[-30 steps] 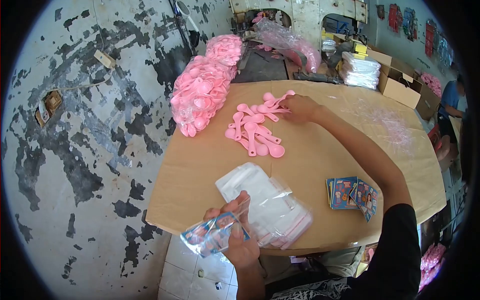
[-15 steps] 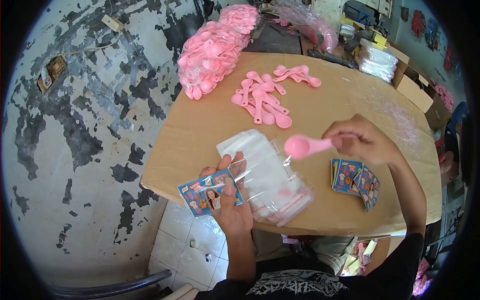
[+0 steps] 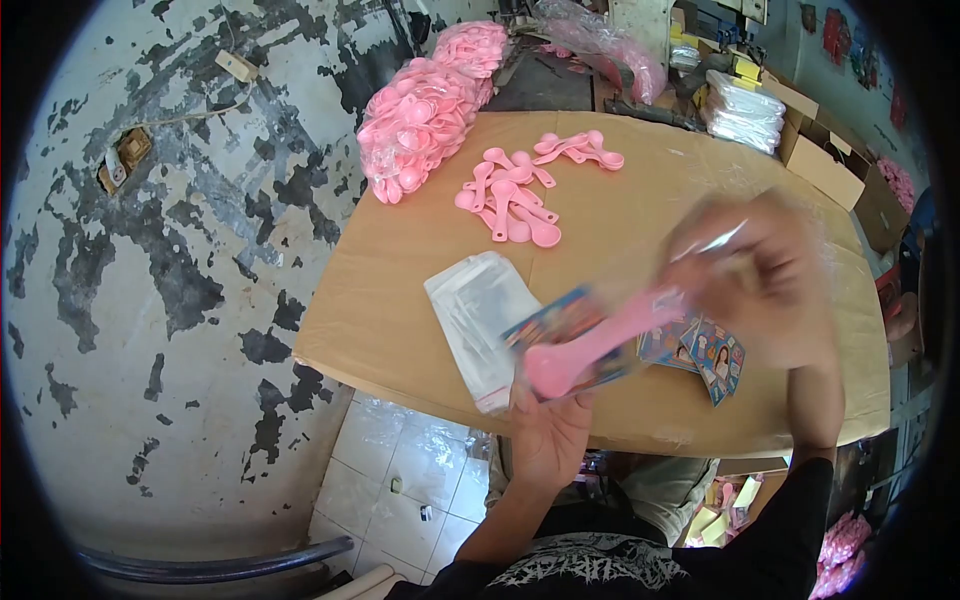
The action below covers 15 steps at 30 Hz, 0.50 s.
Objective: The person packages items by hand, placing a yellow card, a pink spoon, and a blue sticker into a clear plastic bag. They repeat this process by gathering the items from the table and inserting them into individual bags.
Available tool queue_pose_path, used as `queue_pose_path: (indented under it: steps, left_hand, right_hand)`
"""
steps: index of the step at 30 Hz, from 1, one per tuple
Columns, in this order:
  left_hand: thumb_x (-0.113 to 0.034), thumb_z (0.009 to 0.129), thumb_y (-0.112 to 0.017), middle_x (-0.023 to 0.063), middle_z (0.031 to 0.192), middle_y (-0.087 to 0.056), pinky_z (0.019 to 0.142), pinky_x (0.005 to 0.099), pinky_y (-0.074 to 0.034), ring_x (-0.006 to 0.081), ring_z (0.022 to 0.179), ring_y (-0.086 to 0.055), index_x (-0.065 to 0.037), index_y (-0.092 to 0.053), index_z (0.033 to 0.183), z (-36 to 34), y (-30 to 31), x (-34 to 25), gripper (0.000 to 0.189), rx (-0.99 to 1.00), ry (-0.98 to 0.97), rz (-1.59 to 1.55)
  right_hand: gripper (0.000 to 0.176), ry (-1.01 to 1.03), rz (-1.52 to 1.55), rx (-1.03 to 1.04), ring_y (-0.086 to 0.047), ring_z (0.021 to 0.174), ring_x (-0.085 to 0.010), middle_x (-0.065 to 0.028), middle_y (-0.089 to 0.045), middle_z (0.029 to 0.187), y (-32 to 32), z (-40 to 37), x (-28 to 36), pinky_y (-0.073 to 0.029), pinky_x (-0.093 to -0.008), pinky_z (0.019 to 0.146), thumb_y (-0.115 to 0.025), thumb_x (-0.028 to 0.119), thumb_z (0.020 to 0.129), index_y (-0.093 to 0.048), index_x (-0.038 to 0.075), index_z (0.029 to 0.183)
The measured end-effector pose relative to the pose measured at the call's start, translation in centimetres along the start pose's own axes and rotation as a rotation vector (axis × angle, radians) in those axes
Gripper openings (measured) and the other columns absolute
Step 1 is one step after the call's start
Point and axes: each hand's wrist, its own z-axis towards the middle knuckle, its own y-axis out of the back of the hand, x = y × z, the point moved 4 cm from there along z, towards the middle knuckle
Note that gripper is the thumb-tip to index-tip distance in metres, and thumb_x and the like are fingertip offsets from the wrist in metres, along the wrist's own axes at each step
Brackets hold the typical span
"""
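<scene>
My left hand (image 3: 550,435) is closed around the lower edge of a blue printed card (image 3: 548,318), its fingers mostly hidden. Over the card lies a pink measuring spoon (image 3: 600,345), bowl toward my left thumb and handle toward my right hand. My right hand (image 3: 755,280) is smeared by motion, with curled fingers; a shiny streak of clear plastic bag (image 3: 722,238) crosses it. Below that hand, a small pile of the same cards (image 3: 715,360) rests on the brown-covered table (image 3: 390,310). Left of the held card lies a stack of clear plastic bags (image 3: 475,315).
Loose pink spoons (image 3: 515,205) lie on the far half of the table. Behind them stands a big clear sack of spoons (image 3: 415,130). White plastic packs (image 3: 743,112) and an open cardboard box (image 3: 822,170) are at the back right. A peeling wall (image 3: 180,300) borders the left.
My left hand has moved right with the card, off the bag stack. The spoon has come down over the card, and my right hand has risen slightly, now with plastic across it.
</scene>
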Motion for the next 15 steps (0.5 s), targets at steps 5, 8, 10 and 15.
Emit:
queue_pose_path:
  steps: [5,8,10,15]
  left_hand:
    - [-0.040,0.079,-0.073,0.0244,0.151,-0.019,0.111,0.0467,-0.027,0.0344,0.139,-0.027,0.003,-0.004,0.148,0.7,-2.3,-1.0,0.106,0.226,-0.220,0.895]
    - [-0.021,0.083,-0.069,0.0253,0.139,-0.040,0.104,0.0387,-0.036,0.0322,0.126,-0.044,0.008,-0.024,0.141,0.6,-4.3,0.6,0.079,0.345,-0.318,1.501]
    - [-0.011,0.090,-0.061,0.0227,0.133,-0.049,0.093,0.0339,-0.046,0.0290,0.113,-0.056,0.006,-0.030,0.137,0.7,-3.0,2.3,0.059,0.357,-0.054,1.454]
    - [-0.007,0.097,-0.047,0.0266,0.122,-0.057,0.093,0.0422,-0.050,0.0331,0.114,-0.058,0.004,-0.035,0.133,-0.7,-2.4,2.6,0.039,0.210,0.458,0.650]
  right_hand:
    - [0.004,-0.045,-0.039,-0.218,-0.048,0.048,-0.0018,0.0016,-0.061,0.060,3.2,-1.0,0.5,-0.030,-0.0209,0.043,-0.065,0.002,0.081,-0.066,0.002,0.076]
    - [0.011,-0.209,-0.070,0.185,-0.046,0.044,-0.0017,0.0011,-0.060,0.056,0.7,-0.8,0.3,-0.030,-0.0218,0.041,-0.068,0.009,0.083,-0.066,0.004,0.073]
    - [0.012,-0.134,-0.070,0.231,-0.046,0.044,-0.0019,0.0014,-0.059,0.055,-0.6,-0.6,-0.7,-0.030,-0.0221,0.041,-0.069,0.011,0.083,-0.067,0.004,0.074]
    - [0.024,-0.127,0.009,0.043,-0.060,0.054,-0.0183,-0.0099,-0.064,0.065,-0.3,-0.7,-2.6,-0.047,-0.0271,0.057,-0.064,0.024,0.089,-0.066,0.000,0.095]
